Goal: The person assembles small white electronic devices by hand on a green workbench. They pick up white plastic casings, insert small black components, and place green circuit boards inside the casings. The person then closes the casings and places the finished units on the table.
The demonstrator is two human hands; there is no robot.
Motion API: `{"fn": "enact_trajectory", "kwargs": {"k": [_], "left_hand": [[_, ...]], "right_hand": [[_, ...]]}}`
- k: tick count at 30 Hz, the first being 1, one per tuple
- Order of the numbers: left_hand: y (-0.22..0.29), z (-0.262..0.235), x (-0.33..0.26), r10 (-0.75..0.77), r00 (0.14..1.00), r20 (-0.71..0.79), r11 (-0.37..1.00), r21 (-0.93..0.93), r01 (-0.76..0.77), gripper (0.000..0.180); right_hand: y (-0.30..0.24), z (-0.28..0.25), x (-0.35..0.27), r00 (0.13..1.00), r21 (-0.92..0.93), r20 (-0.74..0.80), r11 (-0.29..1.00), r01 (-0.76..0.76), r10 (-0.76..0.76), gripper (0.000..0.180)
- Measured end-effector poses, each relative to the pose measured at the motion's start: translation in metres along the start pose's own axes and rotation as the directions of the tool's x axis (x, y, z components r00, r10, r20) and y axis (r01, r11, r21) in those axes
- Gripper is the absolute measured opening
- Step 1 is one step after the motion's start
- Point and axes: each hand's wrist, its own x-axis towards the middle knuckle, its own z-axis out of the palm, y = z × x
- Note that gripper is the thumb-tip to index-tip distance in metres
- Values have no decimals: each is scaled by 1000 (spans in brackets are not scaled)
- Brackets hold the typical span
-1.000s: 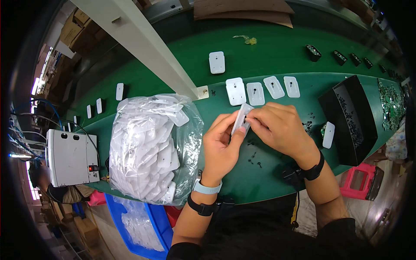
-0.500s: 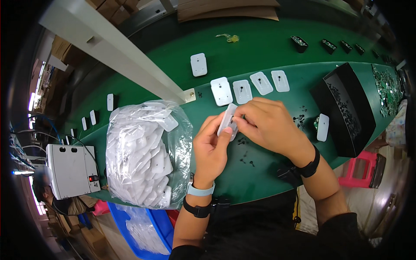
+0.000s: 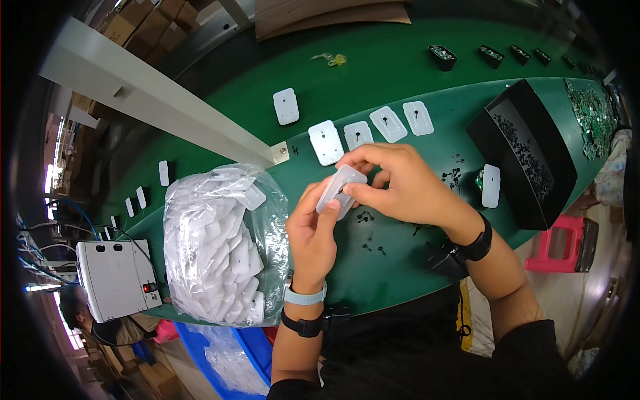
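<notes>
A shallow white plastic cover [image 3: 338, 182] is held tilted above the green table, between my two hands. My left hand [image 3: 312, 237] is closed on its left and lower edge, with the thumb in front. My right hand [image 3: 412, 190] grips the same cover, its thumb pressed into the hollow at a small dark spot and its fingers at the far edge. Whether a loose piece is under that thumb is hidden. Beyond the hands lie several more white covers [image 3: 385, 124], hollow side up with black parts in them. Small black parts [image 3: 366, 217] are scattered below the right hand.
A clear bag of white covers [image 3: 213, 247] stands at left, near a metal post [image 3: 160, 93]. To the right are a white-faced unit [image 3: 491, 187], a black box [image 3: 513, 153] of small black parts and green circuit boards [image 3: 592, 123]. A pink stool [image 3: 557, 243] stands beyond the table.
The cover has turned so that more of its hollow shows. My right fingers have moved up to its far edge, and the thumb now presses inside it. The whole view has shifted slightly.
</notes>
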Motion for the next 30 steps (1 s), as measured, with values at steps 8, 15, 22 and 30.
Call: {"fn": "enact_trajectory", "kwargs": {"k": [8, 15, 22, 30], "left_hand": [[6, 5, 4, -130, 990, -55, 977, -176, 119, 29], [-1, 1, 5, -156, 984, -83, 981, -132, 144, 22], [0, -1, 4, -135, 989, -61, 986, -109, 128, 19], [-1, -4, 5, -90, 984, -156, 976, -212, 55, 15]], "right_hand": [[-7, -3, 1, 964, 239, 153, 938, -250, 218, 18], [-5, 0, -1, 962, 270, 194, 932, -242, 193, 14], [8, 0, 1, 940, 290, 283, 917, -274, 191, 20], [-8, -87, 99, 963, -666, -211, 746, -15, -169, 47]]}}
